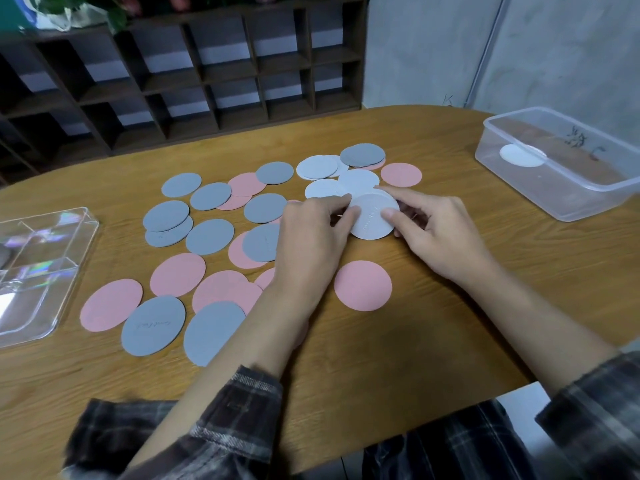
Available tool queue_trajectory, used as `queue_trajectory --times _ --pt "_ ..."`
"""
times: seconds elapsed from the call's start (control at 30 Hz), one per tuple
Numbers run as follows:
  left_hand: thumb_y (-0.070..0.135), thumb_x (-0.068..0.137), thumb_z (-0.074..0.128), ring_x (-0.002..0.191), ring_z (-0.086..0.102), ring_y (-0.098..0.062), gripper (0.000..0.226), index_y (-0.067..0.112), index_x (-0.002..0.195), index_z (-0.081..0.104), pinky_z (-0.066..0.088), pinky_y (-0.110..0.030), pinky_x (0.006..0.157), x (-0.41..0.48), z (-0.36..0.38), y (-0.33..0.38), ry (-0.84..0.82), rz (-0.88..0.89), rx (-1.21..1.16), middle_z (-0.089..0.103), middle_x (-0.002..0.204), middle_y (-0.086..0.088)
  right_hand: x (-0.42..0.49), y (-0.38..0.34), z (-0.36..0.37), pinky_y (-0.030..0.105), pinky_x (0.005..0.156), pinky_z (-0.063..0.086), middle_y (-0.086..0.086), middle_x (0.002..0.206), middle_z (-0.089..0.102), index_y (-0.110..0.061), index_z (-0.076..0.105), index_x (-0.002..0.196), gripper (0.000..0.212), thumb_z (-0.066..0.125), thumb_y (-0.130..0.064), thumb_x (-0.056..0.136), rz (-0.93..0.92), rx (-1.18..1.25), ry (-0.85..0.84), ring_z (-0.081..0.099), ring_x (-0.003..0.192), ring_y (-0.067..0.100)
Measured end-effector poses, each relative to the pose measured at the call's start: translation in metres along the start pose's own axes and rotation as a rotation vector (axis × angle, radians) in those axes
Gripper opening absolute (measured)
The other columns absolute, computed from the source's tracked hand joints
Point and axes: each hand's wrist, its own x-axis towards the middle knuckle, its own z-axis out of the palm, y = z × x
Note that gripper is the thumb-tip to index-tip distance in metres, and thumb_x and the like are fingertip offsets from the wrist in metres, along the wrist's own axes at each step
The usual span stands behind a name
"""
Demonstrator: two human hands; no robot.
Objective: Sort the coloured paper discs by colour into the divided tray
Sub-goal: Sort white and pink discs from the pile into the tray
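Both hands, left hand point(313, 233) and right hand point(434, 230), pinch one white disc point(373, 216) between fingertips above the wooden table point(398, 341). Grey and pink discs lie scattered left; divided clear tray point(41, 271) at far left.

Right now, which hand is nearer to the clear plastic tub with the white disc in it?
Right. The right hand is mid-table holding white discs, with the clear plastic tub off to its right. The left hand sits farther left.

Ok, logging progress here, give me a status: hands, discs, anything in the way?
Left hand and right hand together hold white paper discs. Clear divided tray far left, grey and pink discs lying between.
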Motion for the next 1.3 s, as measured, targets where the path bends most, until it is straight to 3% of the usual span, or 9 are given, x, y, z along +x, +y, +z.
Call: queue_trajectory --times 0.1,0.2,0.33,0.53,0.73,0.83,0.93,1.2,1.3 --pt "0.028 0.095 0.070 0.092 0.072 -0.015 0.020 0.014 0.105 0.081 0.059 -0.041 0.083 0.005 0.005 0.001 -0.049 0.038 -0.001 0.080 0.099 0.001 0.000 0.003 -0.003 0.012 0.069 0.043 -0.007 0.079 0.068 -0.020 0.072 0.123 0.027 0.064 -0.015 0.098 0.051 0.007 0.039 0.062 0.072 0.010" --pt "0.033 0.096 0.068 0.119 0.065 -0.016 0.034 0.019 0.128 0.073 0.053 -0.035 0.099 0.012 0.012 -0.003 -0.128 0.114 0.099 0.074 0.126 0.004 0.001 0.010 -0.009 0.010 0.071 0.043 -0.008 0.085 0.070 -0.020 0.072 0.119 0.024 0.064 -0.014 0.097 0.098 -0.015 0.140 0.061 0.074 0.003" --pt "0.032 0.098 0.066 0.146 0.041 -0.020 0.048 0.018 0.144 0.060 0.038 -0.039 0.119 0.021 0.019 -0.015 -0.257 0.137 0.235 0.051 0.156 0.000 0.005 0.019 -0.016 0.029 0.077 0.055 -0.004 0.091 0.073 -0.024 0.071 0.116 0.021 0.062 -0.019 0.098 0.182 0.016 0.234 0.064 0.080 0.010" --pt "0.043 0.100 0.061 0.157 0.022 -0.022 0.062 0.018 0.155 0.046 0.026 -0.047 0.126 0.037 0.029 -0.017 -0.357 0.114 0.311 0.030 0.169 -0.003 0.007 0.026 -0.018 0.008 0.067 0.043 -0.001 0.091 0.072 -0.024 0.071 0.117 0.020 0.062 -0.021 0.099 0.238 -0.008 0.291 0.060 0.075 0.003" --pt "0.048 0.102 0.055 0.153 0.034 -0.021 0.059 0.021 0.153 0.048 0.033 -0.046 0.122 0.038 0.032 -0.019 -0.390 0.087 0.354 0.042 0.163 0.001 0.008 0.027 -0.018 0.006 0.066 0.042 -0.004 0.089 0.071 -0.023 0.071 0.118 0.021 0.062 -0.021 0.099 0.256 -0.031 0.277 0.059 0.075 0.000" --pt "0.045 0.099 0.062 0.137 0.052 -0.023 0.052 0.020 0.145 0.059 0.047 -0.045 0.109 0.039 0.030 -0.016 -0.319 0.086 0.328 0.058 0.148 0.000 0.009 0.027 -0.018 0.005 0.066 0.041 -0.004 0.089 0.071 -0.022 0.070 0.119 0.022 0.063 -0.021 0.098 0.257 -0.036 0.274 0.058 0.074 -0.005" --pt "0.040 0.098 0.066 0.120 0.057 -0.025 0.043 0.020 0.136 0.065 0.053 -0.045 0.094 0.039 0.028 -0.014 -0.271 0.067 0.333 0.061 0.130 -0.002 0.009 0.026 -0.018 0.005 0.065 0.041 -0.004 0.090 0.070 -0.023 0.070 0.119 0.022 0.063 -0.021 0.098 0.257 -0.036 0.263 0.058 0.075 -0.005" --pt "0.044 0.101 0.061 0.109 0.058 -0.022 0.034 0.019 0.116 0.077 0.052 -0.042 0.084 0.040 0.027 -0.016 -0.235 0.093 0.389 0.061 0.117 0.000 0.009 0.025 -0.016 0.007 0.064 0.042 -0.004 0.091 0.072 -0.027 0.071 0.117 0.021 0.062 -0.022 0.099 0.244 -0.020 0.236 0.061 0.081 0.011" --pt "0.041 0.106 0.052 0.103 0.059 -0.023 0.034 0.020 0.112 0.078 0.049 -0.041 0.078 0.041 0.028 -0.018 -0.201 0.112 0.370 0.064 0.110 -0.001 0.009 0.025 -0.015 0.016 0.069 0.047 -0.003 0.092 0.072 -0.029 0.070 0.118 0.022 0.062 -0.023 0.098 0.236 -0.011 0.229 0.065 0.082 0.015"
